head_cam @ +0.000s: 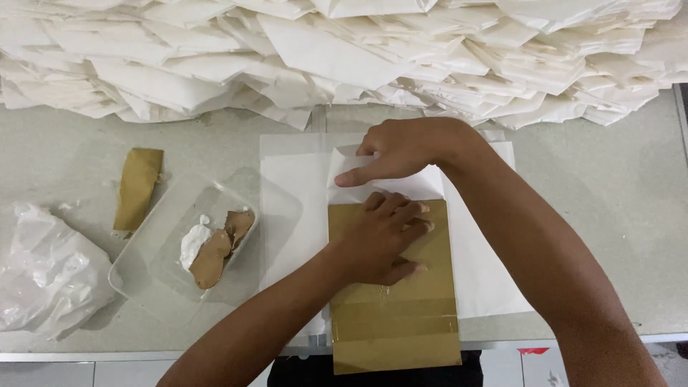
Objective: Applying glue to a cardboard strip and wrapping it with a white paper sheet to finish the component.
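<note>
My left hand (382, 236) lies flat, fingers spread, on a brown card template (401, 315) that sits on a white paper sheet (480, 265). My right hand (401, 150) presses a folded white paper flap (344, 168) down just above the template's top edge, index finger pointing left along the fold. The template's lower end hangs over the table's front edge.
A big heap of folded white paper bags (344, 50) fills the back of the grey table (616, 186). At left stand a clear plastic tray (165, 251) with white paste and brown scraps, a brown card strip (137, 188) and a crumpled white plastic bag (46, 276).
</note>
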